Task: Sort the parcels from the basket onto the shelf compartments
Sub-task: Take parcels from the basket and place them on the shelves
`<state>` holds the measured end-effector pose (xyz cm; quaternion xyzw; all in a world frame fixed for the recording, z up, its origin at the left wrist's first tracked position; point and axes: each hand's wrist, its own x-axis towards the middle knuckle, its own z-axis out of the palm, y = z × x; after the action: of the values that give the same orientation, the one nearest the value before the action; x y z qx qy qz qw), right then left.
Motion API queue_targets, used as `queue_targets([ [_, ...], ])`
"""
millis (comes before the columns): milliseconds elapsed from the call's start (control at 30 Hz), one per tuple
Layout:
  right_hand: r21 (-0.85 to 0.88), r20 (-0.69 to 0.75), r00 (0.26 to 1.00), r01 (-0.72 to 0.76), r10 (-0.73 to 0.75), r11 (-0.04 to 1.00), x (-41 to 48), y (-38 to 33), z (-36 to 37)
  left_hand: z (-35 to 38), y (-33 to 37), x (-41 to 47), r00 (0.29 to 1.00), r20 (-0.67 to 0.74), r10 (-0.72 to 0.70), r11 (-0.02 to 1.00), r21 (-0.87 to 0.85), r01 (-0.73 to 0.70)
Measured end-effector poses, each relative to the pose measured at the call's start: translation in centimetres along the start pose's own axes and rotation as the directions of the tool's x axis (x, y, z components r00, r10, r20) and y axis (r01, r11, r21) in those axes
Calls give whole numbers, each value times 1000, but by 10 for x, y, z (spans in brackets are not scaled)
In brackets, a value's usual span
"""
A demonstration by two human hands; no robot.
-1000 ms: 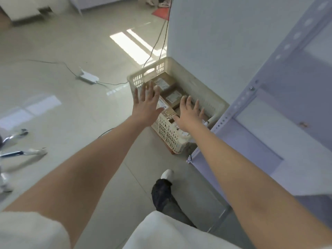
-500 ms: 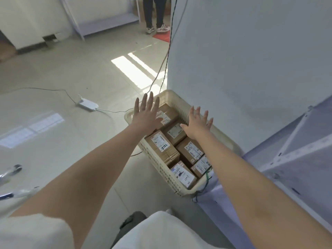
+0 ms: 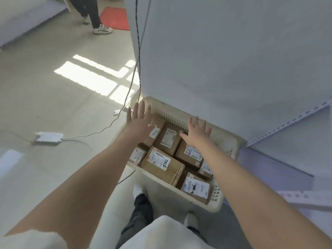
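The left hand and right hand, both empty with fingers spread, are partly hiding labelled cardboard parcels. These are filling the cream plastic basket.

Basket: cream plastic, slotted/perforated walls, matt, a bit scuffed. Parcels: brown corrugated cardboard, matt, sealed w/ clear glossy tape; white paper labels, printed & hand-marked. Floor: pale tiles, smooth, semi-gloss, sun patches reflecting. Shelf: painted metal, pale grey-lilac, perforated uprights, smooth matt. Panel behind basket: flat, white-grey, matt. Power adapter: white plastic, smooth. Mat: red, looks like cloth. Trouser leg: dark cloth, frayed hem.
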<state>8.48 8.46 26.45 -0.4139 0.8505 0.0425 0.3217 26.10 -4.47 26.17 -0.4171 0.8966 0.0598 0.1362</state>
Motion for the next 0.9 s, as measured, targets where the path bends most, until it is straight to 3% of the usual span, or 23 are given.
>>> queue_targets([
  [167,93,56,989,-145,140,985,32,-27,18,8,-36,57,991,72,111,994,13,-112],
  [367,284,161,971,-218,178,934,56,-56,49,58,-74,81,956,274,102,994,-58,-89],
  [567,413,276,935,-325,223,851,108,-67,93,109,-79,109,935,341,92,981,-192,-26],
  [800,553,356,909,-393,218,734,183,-81,149,180,-85,162,926,378,14,980,-189,62],
  [900,624,387,896,-428,218,654,212,-87,169,209,-86,182,911,411,-29,948,-277,155],
])
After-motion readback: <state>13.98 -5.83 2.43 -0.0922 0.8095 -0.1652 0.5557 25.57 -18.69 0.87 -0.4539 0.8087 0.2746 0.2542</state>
